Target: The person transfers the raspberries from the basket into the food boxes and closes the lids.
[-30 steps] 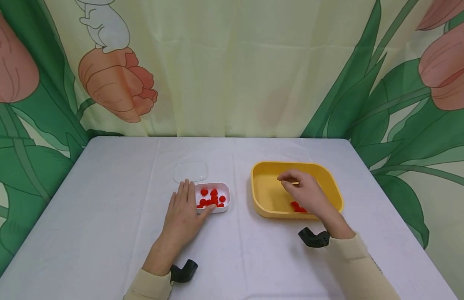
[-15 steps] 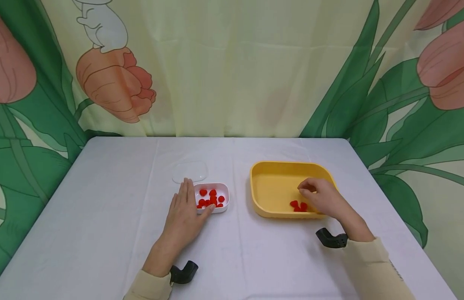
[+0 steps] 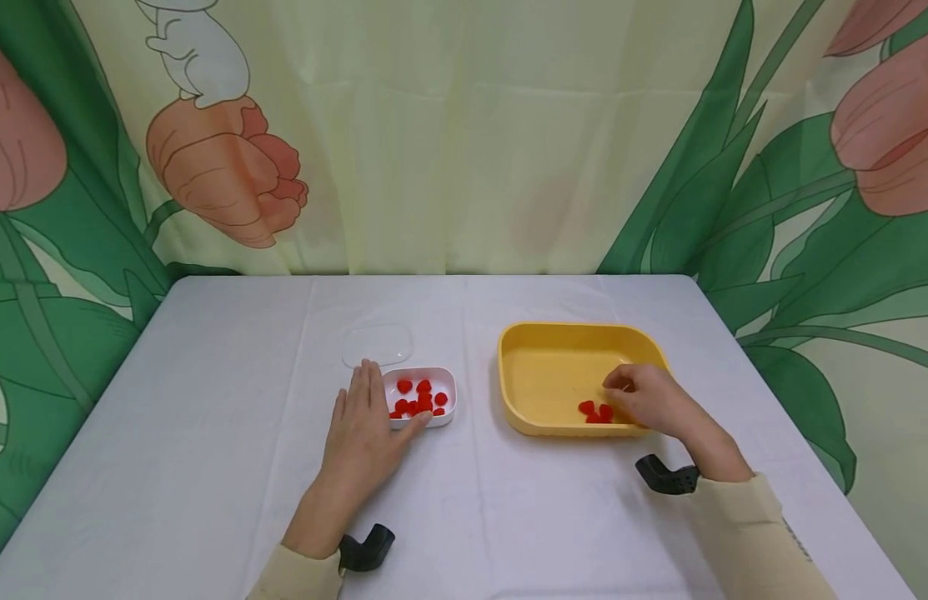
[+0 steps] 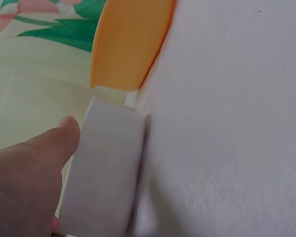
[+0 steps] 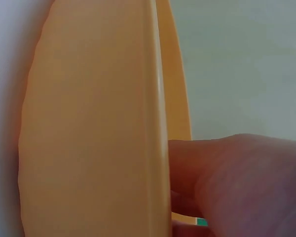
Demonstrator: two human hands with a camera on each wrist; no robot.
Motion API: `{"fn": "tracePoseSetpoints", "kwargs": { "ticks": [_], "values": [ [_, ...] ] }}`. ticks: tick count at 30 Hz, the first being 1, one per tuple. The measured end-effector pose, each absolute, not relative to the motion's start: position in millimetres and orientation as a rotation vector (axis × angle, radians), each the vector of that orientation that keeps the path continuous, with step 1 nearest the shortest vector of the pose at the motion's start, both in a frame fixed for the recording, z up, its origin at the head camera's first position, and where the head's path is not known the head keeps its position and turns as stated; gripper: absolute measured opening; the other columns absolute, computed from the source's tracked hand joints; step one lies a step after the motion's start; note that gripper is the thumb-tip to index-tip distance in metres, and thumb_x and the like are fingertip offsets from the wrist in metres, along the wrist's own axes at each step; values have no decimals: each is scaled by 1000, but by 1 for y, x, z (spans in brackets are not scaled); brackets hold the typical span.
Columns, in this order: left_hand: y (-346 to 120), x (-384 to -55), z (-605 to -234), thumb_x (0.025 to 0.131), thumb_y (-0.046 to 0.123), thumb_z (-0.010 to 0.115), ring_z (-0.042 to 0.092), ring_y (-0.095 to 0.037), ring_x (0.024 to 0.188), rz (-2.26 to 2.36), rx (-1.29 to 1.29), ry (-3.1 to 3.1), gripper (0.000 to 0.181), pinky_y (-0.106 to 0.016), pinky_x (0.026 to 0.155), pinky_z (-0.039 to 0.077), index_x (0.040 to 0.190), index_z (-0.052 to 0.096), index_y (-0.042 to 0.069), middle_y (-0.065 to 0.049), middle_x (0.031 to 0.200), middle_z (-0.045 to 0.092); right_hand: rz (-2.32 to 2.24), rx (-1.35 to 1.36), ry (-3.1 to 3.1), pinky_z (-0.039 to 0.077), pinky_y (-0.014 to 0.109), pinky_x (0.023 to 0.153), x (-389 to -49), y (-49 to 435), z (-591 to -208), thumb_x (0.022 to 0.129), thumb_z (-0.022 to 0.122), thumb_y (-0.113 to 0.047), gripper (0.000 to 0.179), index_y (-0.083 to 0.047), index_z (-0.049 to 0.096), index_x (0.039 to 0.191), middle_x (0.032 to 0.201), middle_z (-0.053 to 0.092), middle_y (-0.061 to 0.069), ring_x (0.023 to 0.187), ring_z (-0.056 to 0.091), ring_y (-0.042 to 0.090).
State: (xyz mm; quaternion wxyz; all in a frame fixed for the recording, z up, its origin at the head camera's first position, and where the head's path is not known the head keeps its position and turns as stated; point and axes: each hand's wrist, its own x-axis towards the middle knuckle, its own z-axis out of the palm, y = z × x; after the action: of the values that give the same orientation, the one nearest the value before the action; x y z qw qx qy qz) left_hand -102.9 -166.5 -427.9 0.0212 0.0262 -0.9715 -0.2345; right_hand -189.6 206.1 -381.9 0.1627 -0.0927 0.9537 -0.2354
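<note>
Moving pieces apparently needs a pinch or release next: right fingers curled in tray, grip unclear; left fingers straight.

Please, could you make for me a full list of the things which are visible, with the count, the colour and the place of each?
Table: one, white covering, below everything
Backdrop: cream with printed tulips and a white animal, behind the table
Tray: one, yellow, right part of the table
Pieces in the tray: at least three, red, near side
Box: one, white, left of the tray
Pieces in the box: at least seven, red, some overlapping
Flat lid-like piece: one, clear, beyond the box
Wrist cameras: two, black, one per wrist
Sleeves: two, beige, on the forearms
Left grip: one, bare, beside the box
Right grip: one, bare, at the tray
</note>
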Motion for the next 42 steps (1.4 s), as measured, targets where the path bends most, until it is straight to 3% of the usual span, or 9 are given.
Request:
{"fn": "tracePoseSetpoints", "kwargs": {
  "ticks": [14, 29, 42],
  "values": [
    [-162, -103, -430, 85, 52, 70, 17, -43, 151, -685, 112, -3001, 104, -63, 120, 18, 155, 19, -5, -26, 162, 19, -595, -323, 2658, 52, 27, 70, -191, 199, -384, 88, 72, -11, 9, -4, 71, 94, 87, 66, 6, 81, 54, 20],
    [-163, -104, -430, 85, 53, 69, 16, -43, 152, -686, 121, -3021, 104, -63, 120, 18, 155, 19, -5, -26, 162, 19, -670, -393, 2556, 52, 30, 76, -194, 194, -387, 85, 78, -19, 21, -4, 70, 98, 88, 68, 3, 83, 55, 18],
    [-165, -103, -431, 87, 54, 67, 15, -42, 152, -708, 110, -3023, 103, -62, 121, 17, 155, 17, -6, -26, 163, 18, -687, -343, 2526, 47, 27, 68, -200, 191, -394, 85, 78, -15, 18, -8, 67, 98, 85, 62, 5, 79, 53, 19]
  ]
}}
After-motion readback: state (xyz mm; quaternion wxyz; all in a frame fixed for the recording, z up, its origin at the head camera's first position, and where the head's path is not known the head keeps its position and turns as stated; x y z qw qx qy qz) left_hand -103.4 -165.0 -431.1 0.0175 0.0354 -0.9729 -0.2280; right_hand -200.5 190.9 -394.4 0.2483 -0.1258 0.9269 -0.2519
